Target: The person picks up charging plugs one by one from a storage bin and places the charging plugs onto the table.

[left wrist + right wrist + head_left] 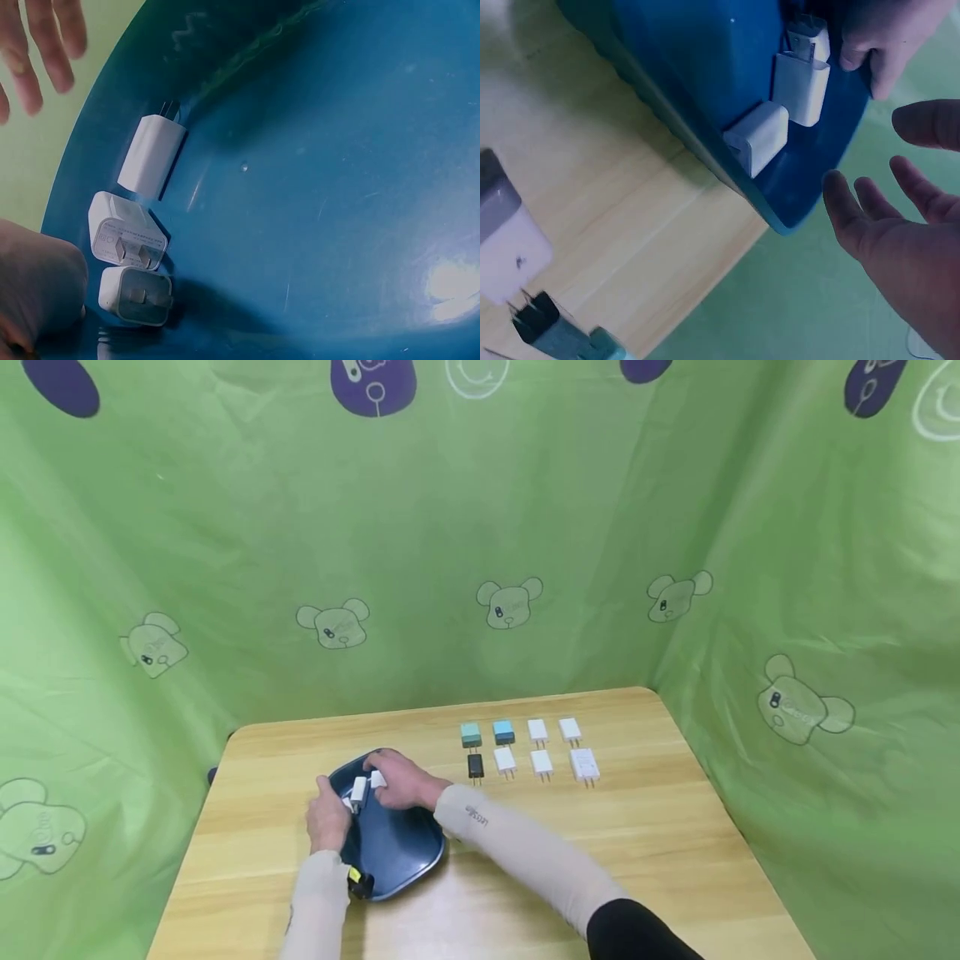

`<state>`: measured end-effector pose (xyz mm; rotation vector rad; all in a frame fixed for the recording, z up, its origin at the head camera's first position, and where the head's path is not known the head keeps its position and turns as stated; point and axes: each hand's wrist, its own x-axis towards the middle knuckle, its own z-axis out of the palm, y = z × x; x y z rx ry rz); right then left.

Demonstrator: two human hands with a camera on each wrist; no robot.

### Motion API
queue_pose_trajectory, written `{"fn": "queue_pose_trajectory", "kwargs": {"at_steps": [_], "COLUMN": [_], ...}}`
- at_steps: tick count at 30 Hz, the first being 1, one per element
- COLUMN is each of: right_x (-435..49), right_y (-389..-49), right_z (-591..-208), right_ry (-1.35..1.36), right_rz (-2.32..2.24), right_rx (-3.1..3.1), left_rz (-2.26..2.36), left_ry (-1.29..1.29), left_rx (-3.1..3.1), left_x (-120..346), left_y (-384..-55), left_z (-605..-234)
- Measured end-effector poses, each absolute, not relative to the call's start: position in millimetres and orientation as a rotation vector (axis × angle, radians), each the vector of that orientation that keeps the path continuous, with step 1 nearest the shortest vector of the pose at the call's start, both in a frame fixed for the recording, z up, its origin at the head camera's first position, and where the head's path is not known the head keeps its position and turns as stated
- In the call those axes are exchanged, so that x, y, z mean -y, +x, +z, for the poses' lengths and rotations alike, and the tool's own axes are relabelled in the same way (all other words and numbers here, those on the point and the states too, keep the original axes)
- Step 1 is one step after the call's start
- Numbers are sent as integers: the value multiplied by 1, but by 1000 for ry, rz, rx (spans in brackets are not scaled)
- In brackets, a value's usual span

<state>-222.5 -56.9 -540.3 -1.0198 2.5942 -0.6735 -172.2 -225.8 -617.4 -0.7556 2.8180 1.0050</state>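
Note:
A dark blue tray (397, 852) is tipped up over the table's left part. My left hand (328, 818) grips its left rim, thumb on the inner side. Three white plug chargers lie in the tray along that rim: one charger (135, 296) right by the left thumb, a middle charger (124, 229) touching it, and a third charger (152, 156) a little apart with its prongs pointing away. My right hand (405, 782) reaches over the tray's far end. In the right wrist view its fingers (844, 206) are spread and hold nothing, just beyond the rim.
Right of the tray, several chargers stand in two rows on the wooden table (660, 827). The back row has a green charger (470, 734), a blue charger (503, 732) and white ones; the front has a black charger (476, 766) and white ones. Green curtain (420, 668) surrounds the table.

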Motion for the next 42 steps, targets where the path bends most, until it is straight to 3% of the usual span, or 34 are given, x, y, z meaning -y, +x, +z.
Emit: {"fn": "queue_pose_trajectory", "kwargs": {"at_steps": [42], "right_x": [79], "right_y": [-223], "right_z": [-590], "right_ry": [-838], "right_rz": [-191], "right_rx": [-2602], "left_rz": [1008], "left_ry": [-763], "left_rx": [-2815], "left_x": [227], "left_y": [-172], "left_z": [-618]}}
